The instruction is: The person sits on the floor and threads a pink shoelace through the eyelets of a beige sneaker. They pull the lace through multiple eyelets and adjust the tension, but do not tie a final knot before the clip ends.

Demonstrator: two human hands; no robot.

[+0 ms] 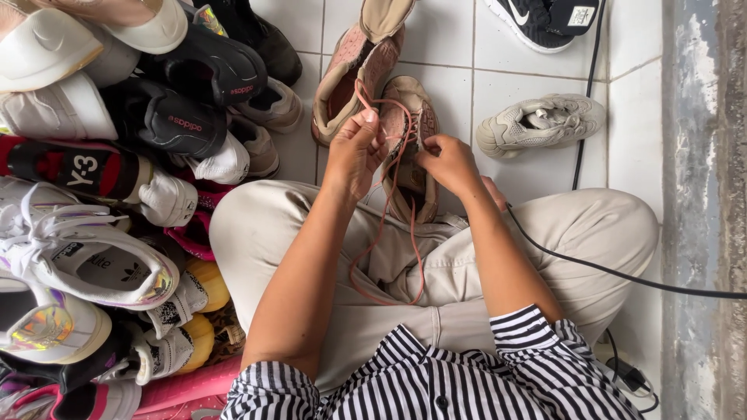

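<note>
Landmark: the pink-and-tan fabric sneaker [410, 148] held over the lap, toe pointing away from the person.

Far left of the sneaker: a heap of mixed shoes [117, 194] stacked against each other on the floor, white leather ones, black ones with red lettering, and one with yellow soles. No box or bin holds them; they lie loose. A white sneaker with an iridescent heel patch [85, 260] sits at the near side of the heap, touching the person's left knee area.

Just left of the sneaker: left hand [354, 152], fingers pinched together on the salmon-pink shoelace [389, 233]. The lace runs up from the pinch in a loop above the sneaker's tongue and hangs down in a long loop onto the beige trousers [436, 272].

Beyond the held sneaker, touching its toe end: its mate, a second pink-and-tan sneaker [362, 62], lying on the white tiled floor [443, 39].

Just right of the sneaker: right hand [450, 162], fingers closed on the sneaker's eyelet edge and the lace there; the thumb side is hidden, so the exact grip point cannot be told.

Right of it, apart: a beige mesh sneaker [541, 123] lying on its side on the tiles. A black cable [622, 276] crosses the right knee.
</note>
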